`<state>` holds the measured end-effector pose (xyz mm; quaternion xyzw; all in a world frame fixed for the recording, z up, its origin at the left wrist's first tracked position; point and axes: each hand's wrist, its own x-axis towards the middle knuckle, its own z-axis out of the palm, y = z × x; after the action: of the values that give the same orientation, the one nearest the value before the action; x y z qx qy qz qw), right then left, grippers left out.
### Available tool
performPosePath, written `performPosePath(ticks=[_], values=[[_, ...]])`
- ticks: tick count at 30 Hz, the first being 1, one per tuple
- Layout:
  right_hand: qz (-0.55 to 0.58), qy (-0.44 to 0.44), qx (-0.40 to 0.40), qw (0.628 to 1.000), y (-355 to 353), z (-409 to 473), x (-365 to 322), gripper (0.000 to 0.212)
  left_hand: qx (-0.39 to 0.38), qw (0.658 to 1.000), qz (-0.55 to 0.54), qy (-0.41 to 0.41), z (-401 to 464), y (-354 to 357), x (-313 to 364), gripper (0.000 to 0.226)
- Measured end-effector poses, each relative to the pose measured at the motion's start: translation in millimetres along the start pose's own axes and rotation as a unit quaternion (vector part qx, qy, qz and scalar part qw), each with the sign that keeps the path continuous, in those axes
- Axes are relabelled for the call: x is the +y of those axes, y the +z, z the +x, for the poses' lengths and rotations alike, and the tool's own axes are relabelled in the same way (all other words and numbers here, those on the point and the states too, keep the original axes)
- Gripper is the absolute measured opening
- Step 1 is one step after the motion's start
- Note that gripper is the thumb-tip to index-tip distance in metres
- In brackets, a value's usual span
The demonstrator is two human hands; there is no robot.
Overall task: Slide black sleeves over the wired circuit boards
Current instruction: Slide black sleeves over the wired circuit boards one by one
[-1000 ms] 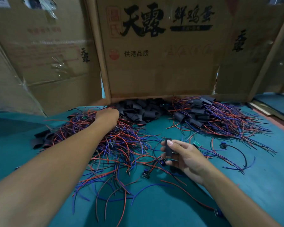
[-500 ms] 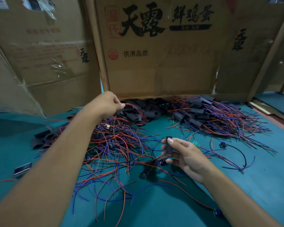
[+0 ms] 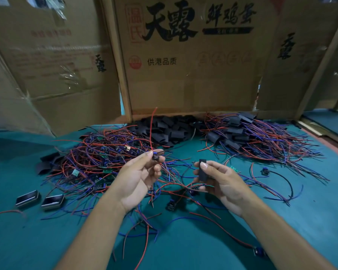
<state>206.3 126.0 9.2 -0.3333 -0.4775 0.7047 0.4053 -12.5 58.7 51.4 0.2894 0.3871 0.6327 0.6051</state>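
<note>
Above the teal bench (image 3: 310,221), the left hand (image 3: 137,178) pinches a small board (image 3: 155,157) with thin red and blue wires, the right hand (image 3: 220,180) pinches a flat black sleeve (image 3: 203,170).

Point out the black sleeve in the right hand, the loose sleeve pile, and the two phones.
black sleeve (image 3: 203,173), head view, middle of its flat face.
sleeve pile (image 3: 168,129), head view, pile centre.
phones (image 3: 52,200), head view, right one's screen.

Single head-worn view, looking forward and down, close over table (image 3: 183,250), facing cardboard wall (image 3: 193,84).
</note>
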Motion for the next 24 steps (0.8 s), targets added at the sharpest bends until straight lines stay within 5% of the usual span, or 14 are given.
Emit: performPosePath(ticks=[9,13,18,24], values=[[-0.032,-0.106,-0.133,0.985,6.1,-9.2,-0.4,0.028,-0.049,0.997,0.052,-0.032,-4.3,13.0,-19.9,0.036],[-0.063,-0.143,-0.172,0.973,12.4,-15.4,-3.4,0.041,-0.066,0.994,0.086,-0.018,-4.7,14.7,-29.7,0.042],[-0.048,-0.174,-0.167,0.969,9.0,-17.1,-8.5,0.046,-0.089,0.992,0.089,0.006,-4.1,12.0,-29.5,0.03],[-0.06,-0.178,-0.132,0.973,13.5,-18.6,-13.8,0.048,-0.116,0.985,0.125,-0.001,-5.3,10.9,-32.0,0.042]])
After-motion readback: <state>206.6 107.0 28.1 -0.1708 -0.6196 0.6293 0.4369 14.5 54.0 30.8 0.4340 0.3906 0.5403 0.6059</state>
